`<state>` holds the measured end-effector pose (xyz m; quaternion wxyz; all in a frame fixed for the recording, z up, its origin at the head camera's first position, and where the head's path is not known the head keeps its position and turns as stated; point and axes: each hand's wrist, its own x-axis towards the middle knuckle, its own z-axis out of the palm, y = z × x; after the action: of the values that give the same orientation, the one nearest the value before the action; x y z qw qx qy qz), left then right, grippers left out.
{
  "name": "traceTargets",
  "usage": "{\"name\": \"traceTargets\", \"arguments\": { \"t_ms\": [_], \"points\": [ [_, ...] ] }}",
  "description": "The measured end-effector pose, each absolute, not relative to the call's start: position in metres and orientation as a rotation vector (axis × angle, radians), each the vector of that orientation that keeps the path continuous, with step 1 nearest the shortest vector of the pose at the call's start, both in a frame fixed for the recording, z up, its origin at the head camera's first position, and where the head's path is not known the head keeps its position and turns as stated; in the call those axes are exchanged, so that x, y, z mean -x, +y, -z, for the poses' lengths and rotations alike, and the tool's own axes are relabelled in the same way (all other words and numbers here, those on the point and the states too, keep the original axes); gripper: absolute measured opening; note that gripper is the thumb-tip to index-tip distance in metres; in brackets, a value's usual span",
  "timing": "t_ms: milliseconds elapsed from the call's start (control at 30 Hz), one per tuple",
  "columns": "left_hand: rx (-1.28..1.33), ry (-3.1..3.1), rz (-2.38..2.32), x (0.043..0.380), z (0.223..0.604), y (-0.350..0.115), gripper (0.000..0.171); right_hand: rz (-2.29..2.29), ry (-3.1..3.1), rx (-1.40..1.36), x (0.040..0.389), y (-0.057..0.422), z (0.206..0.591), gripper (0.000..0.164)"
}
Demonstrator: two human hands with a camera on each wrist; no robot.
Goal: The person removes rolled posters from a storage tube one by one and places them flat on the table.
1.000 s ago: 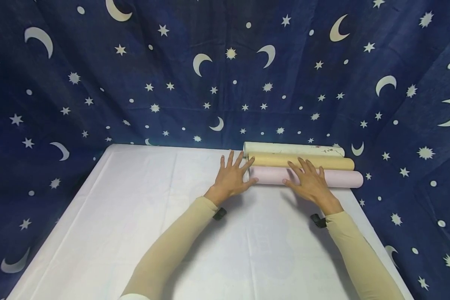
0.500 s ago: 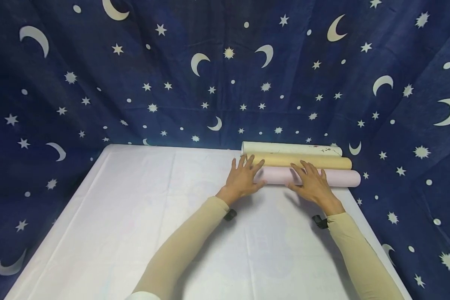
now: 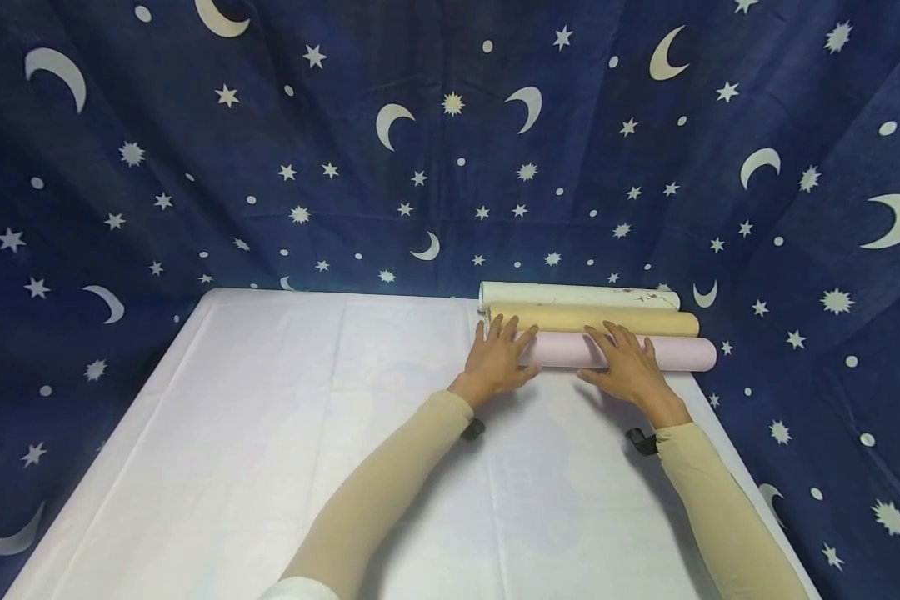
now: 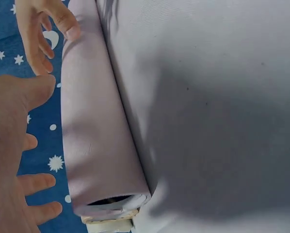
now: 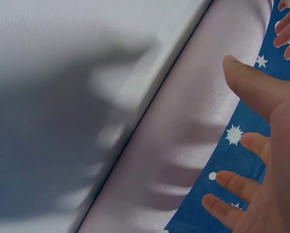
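Observation:
Three rolls of what looks like wallpaper lie side by side at the table's back right: a pink roll [image 3: 675, 353] in front, a yellow roll [image 3: 555, 318] behind it, and a white roll [image 3: 570, 295] with a branch pattern at the back. Over the left part of the pink roll is my left hand [image 3: 495, 358], fingers spread. My right hand [image 3: 630, 367] spreads its fingers over the pink roll's middle. Both wrist views show the hands apart from the pink roll [image 4: 94, 111], casting shadows on it. Its hollow end faces left.
A white-covered table [image 3: 285, 433] extends to the left and front of the rolls. Behind and at both sides hangs a dark blue cloth [image 3: 450, 142] with moons and stars, close to the rolls' back.
My left hand has moved right along the rolls, closer to my right hand, which has shifted only slightly. The rolls lie as before; the head view has turned a little.

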<state>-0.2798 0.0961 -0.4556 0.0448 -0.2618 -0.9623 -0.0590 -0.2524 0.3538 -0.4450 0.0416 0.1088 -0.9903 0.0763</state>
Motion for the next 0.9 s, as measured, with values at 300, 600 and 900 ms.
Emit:
{"name": "traceTargets", "arguments": {
  "t_ms": [300,600,900],
  "points": [
    [0.827,-2.891,0.099,0.282,0.46,0.117,0.068,-0.227,-3.055,-0.308,0.256,0.365,0.451,0.085],
    [0.833,-2.883,0.053,0.28,0.463,0.123,0.068,-0.24,-3.058,-0.277,0.255,0.368,0.455,0.082],
    [0.83,-2.801,0.062,0.28,0.467,0.124,0.066,-0.287,-3.019,-0.267,0.253,0.375,0.457,0.079]
  ]
}}
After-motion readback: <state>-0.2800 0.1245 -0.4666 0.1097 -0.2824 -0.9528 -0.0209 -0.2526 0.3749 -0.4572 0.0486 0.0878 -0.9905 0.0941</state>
